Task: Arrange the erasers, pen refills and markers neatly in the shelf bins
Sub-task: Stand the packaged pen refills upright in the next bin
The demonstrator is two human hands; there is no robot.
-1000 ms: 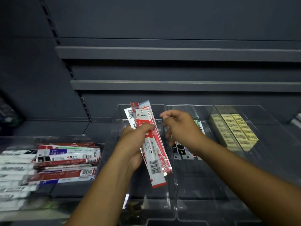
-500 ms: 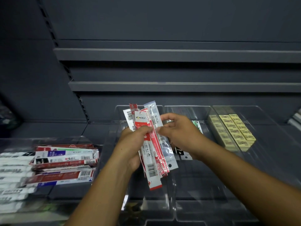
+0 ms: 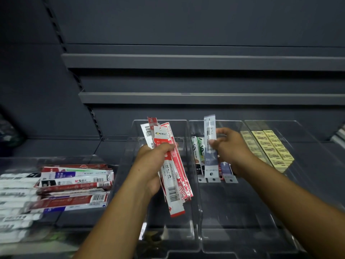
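Now left fingers [image 3: 164, 148] grip red refill packs [image 3: 174, 186]; right fingers [image 3: 222, 131] pinch one grey pack [image 3: 209, 128].

Pretty dim shot overall, the dark grey shelves [image 3: 186, 61] soak up most of the light and the gaps under them go near black. Light seems to come from above and behind the camera: the forearms and the red packets [image 3: 175, 187] in the left hand [image 3: 153, 165] are brightest, barcodes sharp enough to make out. The grey packet [image 3: 210, 131] in the right hand [image 3: 233, 148] looks a bit smeared. Soft glare streaks on the clear bins [image 3: 200, 217]. White markers [image 3: 15, 199] at far left are blurry and washed out, and straight lines slant near the edges from the wide lens
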